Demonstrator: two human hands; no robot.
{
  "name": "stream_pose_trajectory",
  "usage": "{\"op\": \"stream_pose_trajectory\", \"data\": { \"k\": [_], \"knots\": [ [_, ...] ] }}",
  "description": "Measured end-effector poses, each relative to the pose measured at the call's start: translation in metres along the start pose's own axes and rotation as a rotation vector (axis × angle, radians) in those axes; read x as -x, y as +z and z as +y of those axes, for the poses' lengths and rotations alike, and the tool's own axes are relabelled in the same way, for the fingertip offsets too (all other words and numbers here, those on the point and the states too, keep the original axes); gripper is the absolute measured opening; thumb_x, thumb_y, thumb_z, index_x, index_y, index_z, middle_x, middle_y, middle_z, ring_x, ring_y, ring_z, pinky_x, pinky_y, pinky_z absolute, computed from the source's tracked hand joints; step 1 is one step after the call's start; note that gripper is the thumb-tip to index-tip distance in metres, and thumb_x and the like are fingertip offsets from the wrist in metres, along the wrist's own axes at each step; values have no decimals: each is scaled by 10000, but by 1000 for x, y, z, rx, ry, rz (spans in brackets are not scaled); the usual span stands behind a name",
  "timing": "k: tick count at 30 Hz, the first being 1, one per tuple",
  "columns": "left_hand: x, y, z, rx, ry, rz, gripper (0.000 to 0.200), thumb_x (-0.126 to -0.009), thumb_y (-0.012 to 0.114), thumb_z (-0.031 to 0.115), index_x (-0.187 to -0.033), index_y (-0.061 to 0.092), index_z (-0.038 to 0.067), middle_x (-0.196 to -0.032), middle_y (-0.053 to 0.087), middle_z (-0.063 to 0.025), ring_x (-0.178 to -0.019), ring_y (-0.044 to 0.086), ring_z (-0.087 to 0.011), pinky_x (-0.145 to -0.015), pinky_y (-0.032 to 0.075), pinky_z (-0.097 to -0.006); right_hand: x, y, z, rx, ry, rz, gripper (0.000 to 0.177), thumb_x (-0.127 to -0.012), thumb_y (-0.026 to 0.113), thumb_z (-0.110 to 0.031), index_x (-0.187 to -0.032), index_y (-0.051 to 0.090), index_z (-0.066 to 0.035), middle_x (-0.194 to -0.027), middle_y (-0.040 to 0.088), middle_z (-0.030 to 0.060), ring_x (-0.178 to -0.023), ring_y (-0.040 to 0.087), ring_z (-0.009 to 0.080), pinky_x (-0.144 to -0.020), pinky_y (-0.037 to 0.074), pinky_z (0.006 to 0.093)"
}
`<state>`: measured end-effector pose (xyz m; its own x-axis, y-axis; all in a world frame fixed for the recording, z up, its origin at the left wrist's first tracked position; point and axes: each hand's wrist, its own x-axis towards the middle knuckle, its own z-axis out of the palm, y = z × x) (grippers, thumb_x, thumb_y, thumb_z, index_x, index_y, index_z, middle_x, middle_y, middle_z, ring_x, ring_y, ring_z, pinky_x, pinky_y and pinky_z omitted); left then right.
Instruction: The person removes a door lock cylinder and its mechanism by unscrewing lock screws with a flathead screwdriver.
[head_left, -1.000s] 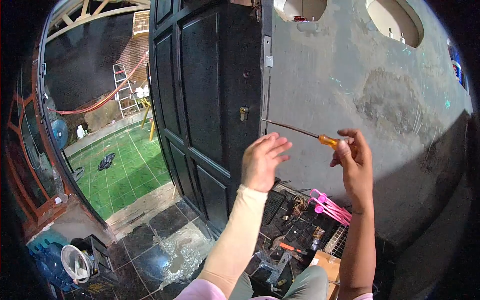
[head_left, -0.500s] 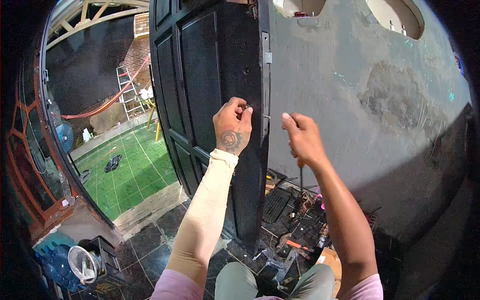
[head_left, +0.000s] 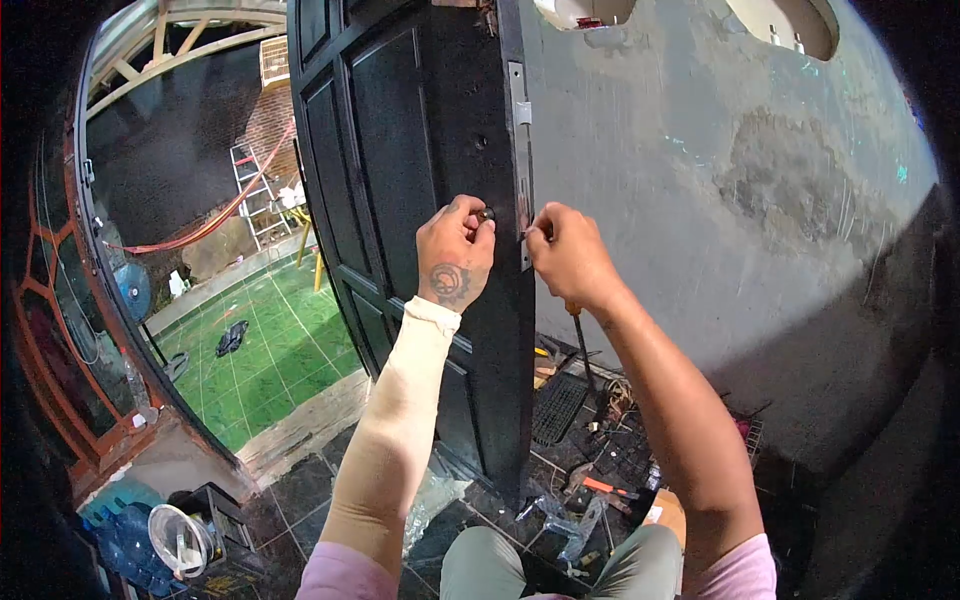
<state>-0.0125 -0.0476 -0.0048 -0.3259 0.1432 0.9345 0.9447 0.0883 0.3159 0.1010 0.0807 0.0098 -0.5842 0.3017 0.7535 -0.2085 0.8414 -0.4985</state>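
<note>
Both arms reach up and forward to a black door [head_left: 400, 150]. The left hand [head_left: 455, 255] pinches the small lock cylinder [head_left: 486, 213] on the door's face, its fingers closed on it. The right hand [head_left: 568, 255] is at the metal plate [head_left: 520, 170] on the door's edge, fingers curled around a screwdriver [head_left: 582, 350] whose shaft hangs downward.
</note>
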Motion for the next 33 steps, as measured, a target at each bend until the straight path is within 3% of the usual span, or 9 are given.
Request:
{"op": "stream_pose_trajectory", "data": {
  "k": [4,7,13,16,21,24,26,30,33],
  "knots": [
    [0,-5,-3,58,-41,-30,164,-870,680,49,-1016,656,-20,-780,652,-62,-677,644,-86,-638,533,-236,2,1,5,21,-173,18,170,-901,598,-93,-988,596,53,-781,670,191,-667,668,272,-638,531,395],
    [2,-7,-5,101,-66,-42,156,-883,661,28,-1025,642,-33,-794,650,-62,-698,666,-97,-651,548,-234,3,-4,-5,-150,140,-59,142,-833,628,-74,-901,622,51,-853,676,269,-857,668,439,-789,519,463],
    [5,-14,-6,189,-134,-28,142,-904,620,-1,-1038,625,-46,-832,652,-60,-746,676,-109,-690,572,-241,5,-2,-4,-7,-157,61,108,-822,622,-43,-872,609,52,-804,659,257,-790,650,443,-737,514,450],
    [11,-27,1,294,-227,-29,145,-920,595,-8,-1057,598,-58,-894,648,-94,-815,680,-139,-739,600,-272,10,-6,2,-72,-128,134,94,-816,619,-37,-850,590,46,-744,645,215,-682,644,355,-662,504,401],
    [41,-49,24,653,-387,7,179,-940,541,-22,-1113,538,-71,-984,622,-149,-926,678,-214,-803,614,-347,47,-27,1,-404,-12,147,94,-832,638,-30,-815,560,21,-673,588,65,-607,510,86,-564,428,275],
    [71,-57,48,781,-458,-10,192,-945,518,-17,-1129,521,-71,-1009,622,-163,-957,678,-254,-835,608,-371,105,-43,-5,-602,72,114,140,-875,656,-48,-778,562,-11,-676,542,-21,-614,461,39,-540,372,226],
    [92,-55,63,921,-568,-21,190,-935,525,-19,-1123,527,-50,-1046,635,-193,-956,681,-281,-820,607,-391,147,-53,-23,-734,274,88,127,-871,684,-38,-793,589,-10,-676,567,-21,-621,474,35,-551,384,222],
    [132,-46,87,1085,-652,-80,211,-940,522,-19,-1150,547,-7,-1069,661,-190,-952,684,-278,-798,594,-424,211,-48,-4,-718,203,179,74,-846,695,26,-845,624,2,-758,635,35,-561,507,38,-494,375,204],
    [161,-34,100,1126,-678,-122,208,-942,542,-7,-1149,558,-5,-1062,666,-175,-943,684,-266,-790,594,-420,236,-55,-11,-825,323,232,94,-848,697,48,-880,615,16,-811,663,91,-556,546,57,-466,395,207]
  ]
}}
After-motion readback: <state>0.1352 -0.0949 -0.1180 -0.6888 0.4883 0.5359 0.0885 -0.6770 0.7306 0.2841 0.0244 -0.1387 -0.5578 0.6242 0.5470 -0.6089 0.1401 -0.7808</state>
